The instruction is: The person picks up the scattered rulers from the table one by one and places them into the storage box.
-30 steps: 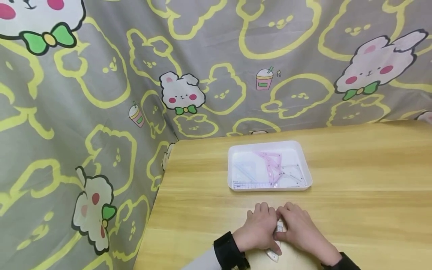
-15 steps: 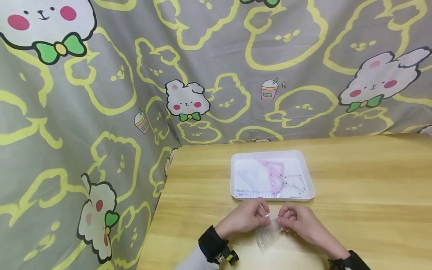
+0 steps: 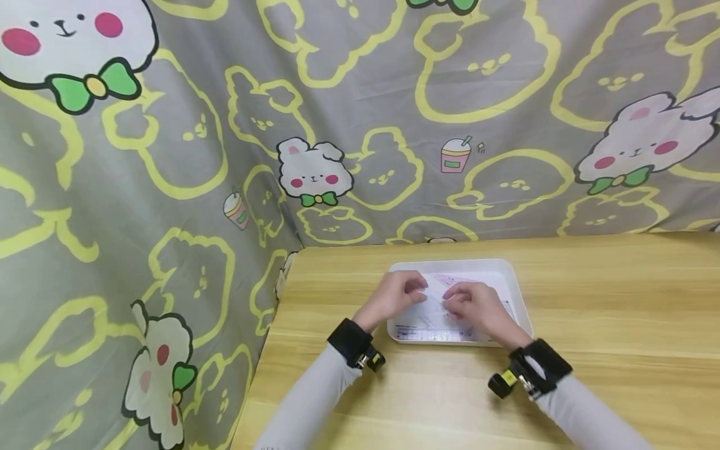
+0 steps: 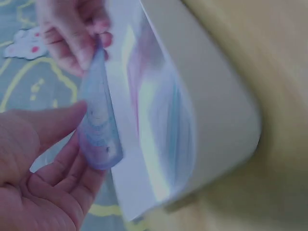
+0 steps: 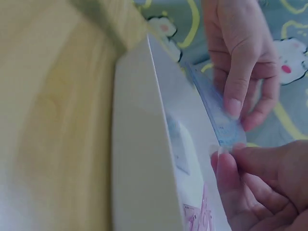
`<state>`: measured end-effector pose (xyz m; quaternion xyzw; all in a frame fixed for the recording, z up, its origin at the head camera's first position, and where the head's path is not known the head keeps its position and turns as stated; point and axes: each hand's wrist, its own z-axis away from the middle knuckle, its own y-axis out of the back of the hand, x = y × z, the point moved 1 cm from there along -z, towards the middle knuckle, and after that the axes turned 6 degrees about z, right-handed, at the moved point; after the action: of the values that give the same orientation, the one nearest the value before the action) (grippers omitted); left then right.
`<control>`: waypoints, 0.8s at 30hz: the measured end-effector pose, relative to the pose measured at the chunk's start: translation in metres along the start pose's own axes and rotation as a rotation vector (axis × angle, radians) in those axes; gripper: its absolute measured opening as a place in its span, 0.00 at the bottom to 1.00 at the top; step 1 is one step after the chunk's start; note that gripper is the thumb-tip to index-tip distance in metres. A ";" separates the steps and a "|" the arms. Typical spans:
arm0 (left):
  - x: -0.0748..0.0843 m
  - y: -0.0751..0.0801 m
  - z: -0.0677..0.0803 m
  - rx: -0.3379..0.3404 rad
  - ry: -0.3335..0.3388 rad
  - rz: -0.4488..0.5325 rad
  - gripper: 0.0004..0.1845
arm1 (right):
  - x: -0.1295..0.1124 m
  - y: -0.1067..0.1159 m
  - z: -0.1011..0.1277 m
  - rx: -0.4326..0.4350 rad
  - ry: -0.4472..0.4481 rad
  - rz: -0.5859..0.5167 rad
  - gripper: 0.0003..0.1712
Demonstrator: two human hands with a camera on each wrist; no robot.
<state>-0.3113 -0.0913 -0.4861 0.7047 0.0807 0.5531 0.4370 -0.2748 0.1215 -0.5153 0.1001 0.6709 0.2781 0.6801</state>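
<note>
- Both hands, left hand (image 3: 390,299) and right hand (image 3: 472,306), pinch a clear bluish plastic ruler (image 4: 98,125) by its ends.
- It hangs over the white plastic tray (image 3: 514,294) near the wooden tabletop's (image 3: 619,312) far edge, not yet laid inside.

A light wooden table (image 3: 590,300) carries a white tray (image 3: 514,284) near its back edge
</note>
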 end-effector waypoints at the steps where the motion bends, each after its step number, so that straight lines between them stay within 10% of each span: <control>1: -0.001 0.003 -0.004 -0.005 -0.003 -0.058 0.14 | -0.001 0.000 -0.007 0.012 0.004 0.008 0.11; 15: -0.022 -0.007 -0.040 0.010 -0.077 -0.717 0.23 | 0.011 -0.012 -0.063 0.118 -0.015 0.061 0.06; 24: -0.028 -0.015 -0.050 0.054 -0.038 -0.828 0.14 | 0.016 -0.017 -0.078 0.237 0.097 0.299 0.06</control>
<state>-0.3587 -0.0728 -0.5165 0.6340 0.3637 0.3151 0.6054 -0.3467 0.0969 -0.5441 0.2646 0.7086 0.2997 0.5814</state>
